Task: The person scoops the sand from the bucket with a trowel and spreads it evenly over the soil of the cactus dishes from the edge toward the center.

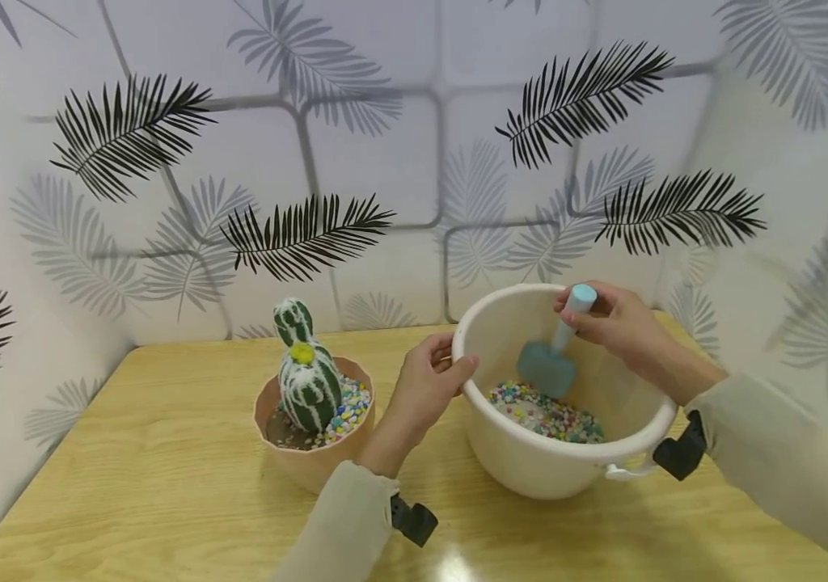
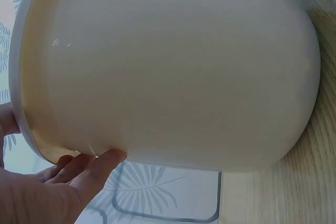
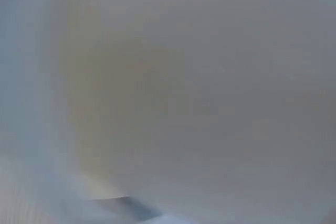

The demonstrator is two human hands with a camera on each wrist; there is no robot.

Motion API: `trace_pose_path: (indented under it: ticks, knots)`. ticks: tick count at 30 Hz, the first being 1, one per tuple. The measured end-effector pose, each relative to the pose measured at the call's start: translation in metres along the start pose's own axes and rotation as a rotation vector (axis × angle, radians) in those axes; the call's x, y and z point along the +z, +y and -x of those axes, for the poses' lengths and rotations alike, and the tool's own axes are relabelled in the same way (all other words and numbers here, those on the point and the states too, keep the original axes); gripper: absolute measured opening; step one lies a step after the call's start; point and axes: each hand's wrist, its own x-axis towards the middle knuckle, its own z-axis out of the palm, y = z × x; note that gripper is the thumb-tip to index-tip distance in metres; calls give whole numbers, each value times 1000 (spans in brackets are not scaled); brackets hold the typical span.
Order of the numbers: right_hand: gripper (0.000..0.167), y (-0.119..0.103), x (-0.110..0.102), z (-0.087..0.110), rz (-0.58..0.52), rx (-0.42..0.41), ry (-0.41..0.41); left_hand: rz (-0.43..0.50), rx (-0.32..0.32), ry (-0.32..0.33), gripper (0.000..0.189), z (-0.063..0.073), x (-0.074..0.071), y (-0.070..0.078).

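A white bucket (image 1: 545,473) stands tilted toward me on the table, with small multicoloured pebbles (image 1: 552,416) in its bottom. My left hand (image 1: 424,384) grips its left rim, thumb over the edge; the left wrist view shows the fingers (image 2: 100,169) against the outer wall. Inside the bucket, my right hand (image 1: 621,323) holds a light blue toy shovel (image 1: 548,368) by its handle, the blade down just above the pebbles. A pale, blurred surface fills the right wrist view, and the right hand is hidden there.
Left of the bucket stands a peach pot (image 1: 312,465) with a striped green toy cactus (image 1: 312,388), brown soil and coloured pebbles. A white handle (image 1: 628,471) sticks out at the bucket's front right. Behind the wooden table (image 1: 130,485) is a leaf-patterned wall (image 1: 385,162).
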Motion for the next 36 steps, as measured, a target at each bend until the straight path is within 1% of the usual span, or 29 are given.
trace_pose_path:
  ticks: [5, 8, 11, 15, 18, 20, 22, 24, 26, 28, 30, 32, 34, 36]
  knots:
    - [29, -5, 8, 6, 103, -53, -101, -6, 18, -9, 47, 0, 1, -1]
    - [27, -5, 15, 8, 97, -87, -152, -7, 18, -15, 47, 0, 0, -4]
    - [29, -5, 19, 11, -2, -54, -217, -15, 19, -25, 47, 0, 0, -6]
    - [36, -6, 22, 14, -145, 12, -295, -42, 47, -24, 46, 2, 0, -3]
    - [38, -6, 23, 16, -167, 9, -308, -66, 70, -12, 46, 3, 0, -1]
    - [39, -7, 23, 18, -155, -8, -299, -80, 81, -6, 46, 5, 1, -1]
    - [37, -9, 24, 21, -132, -43, -271, -83, 88, -6, 46, 6, 1, -1]
    - [33, -11, 24, 22, -92, -107, -217, -87, 97, -3, 46, 7, 1, -2]
    - [26, -12, 25, 21, -29, -191, -143, -93, 103, 4, 47, 7, 2, -2]
    - [19, -13, 25, 19, 78, -282, -74, -99, 112, 10, 47, 7, 2, -1]
    - [14, -12, 25, 16, 203, -348, -36, -98, 113, 16, 47, 8, 2, -1]
    - [10, -10, 24, 14, 342, -381, -21, -99, 111, 24, 46, 8, 3, -1]
    - [6, -9, 25, 13, 457, -393, -22, -104, 106, 33, 46, 8, 3, -2]
    - [6, -8, 25, 12, 524, -384, -32, -118, 100, 51, 46, 8, 3, -2]
